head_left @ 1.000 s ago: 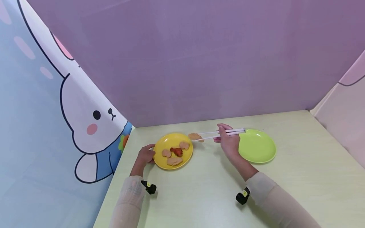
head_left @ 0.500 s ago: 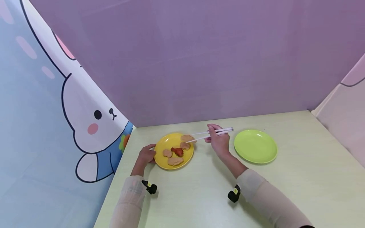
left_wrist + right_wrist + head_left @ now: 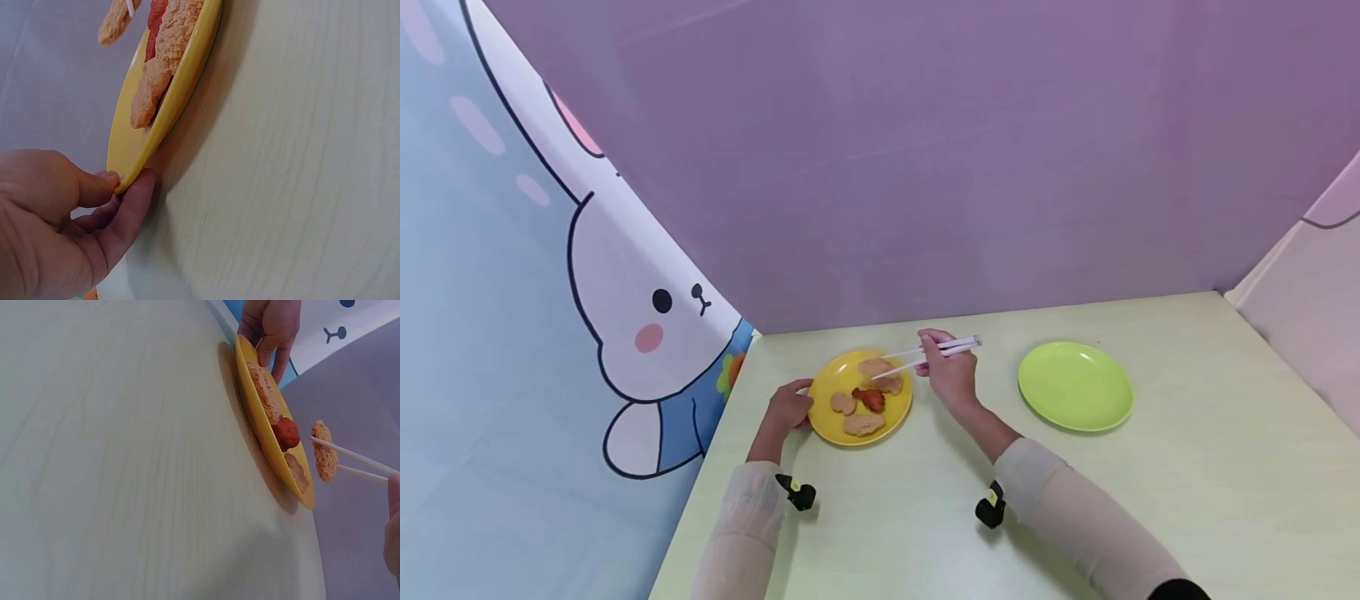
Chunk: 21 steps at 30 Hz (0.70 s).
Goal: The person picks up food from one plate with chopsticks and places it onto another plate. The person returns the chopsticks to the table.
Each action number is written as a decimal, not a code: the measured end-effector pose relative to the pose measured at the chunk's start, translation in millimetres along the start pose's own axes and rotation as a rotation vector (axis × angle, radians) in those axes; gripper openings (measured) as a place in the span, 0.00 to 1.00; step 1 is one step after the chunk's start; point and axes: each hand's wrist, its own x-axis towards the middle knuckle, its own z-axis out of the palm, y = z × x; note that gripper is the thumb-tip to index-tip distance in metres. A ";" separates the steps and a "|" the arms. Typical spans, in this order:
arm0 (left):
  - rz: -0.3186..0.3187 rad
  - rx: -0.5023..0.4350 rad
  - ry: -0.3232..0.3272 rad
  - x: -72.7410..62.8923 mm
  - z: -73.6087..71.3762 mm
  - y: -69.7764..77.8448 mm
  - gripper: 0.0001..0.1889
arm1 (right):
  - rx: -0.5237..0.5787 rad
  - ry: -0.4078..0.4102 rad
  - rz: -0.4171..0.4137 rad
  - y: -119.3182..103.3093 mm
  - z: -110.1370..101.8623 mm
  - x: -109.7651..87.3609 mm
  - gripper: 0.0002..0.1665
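My left hand [image 3: 788, 407] pinches the left rim of a yellow plate [image 3: 829, 382], thumb on top and fingers beneath. In my right hand [image 3: 952, 379] is a pair of white chopsticks [image 3: 901, 368]. Between their tips hangs a breaded chicken piece [image 3: 325, 464], held above the plate's far right side and apart from it in the right wrist view. On the plate lie a red chicken drumstick [image 3: 871, 400], a small nugget [image 3: 842, 403], a longer breaded piece [image 3: 863, 424] near the front, and another nugget [image 3: 892, 384] at the right, partly under the held piece.
A green plate [image 3: 1077, 387] stands to the right on the pale wooden table [image 3: 910, 517]. Behind the table rises a purple wall [image 3: 925, 167]; a rabbit-patterned panel [image 3: 625, 333] borders the left side and a pale panel [image 3: 1315, 300] the right.
My right hand has moved left from near the green plate, carrying the breaded piece in the chopsticks from beside the yellow plate to over it. My left hand keeps hold of the rim.
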 end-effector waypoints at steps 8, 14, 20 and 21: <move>0.000 0.014 0.002 2.5 -0.4 -1.6 0.27 | -0.018 -0.025 0.006 1.8 15.9 -4.5 0.14; 0.009 0.024 0.005 1.4 -3.2 -3.3 0.27 | -0.004 -0.016 -0.013 1.9 30.7 -9.0 0.16; 0.033 0.028 -0.003 0.1 -3.8 -4.3 0.27 | -0.044 -0.007 -0.021 1.9 45.3 -15.1 0.15; 0.035 0.028 -0.004 -0.1 -3.8 -4.4 0.27 | -0.050 -0.010 -0.024 2.9 47.3 -15.7 0.15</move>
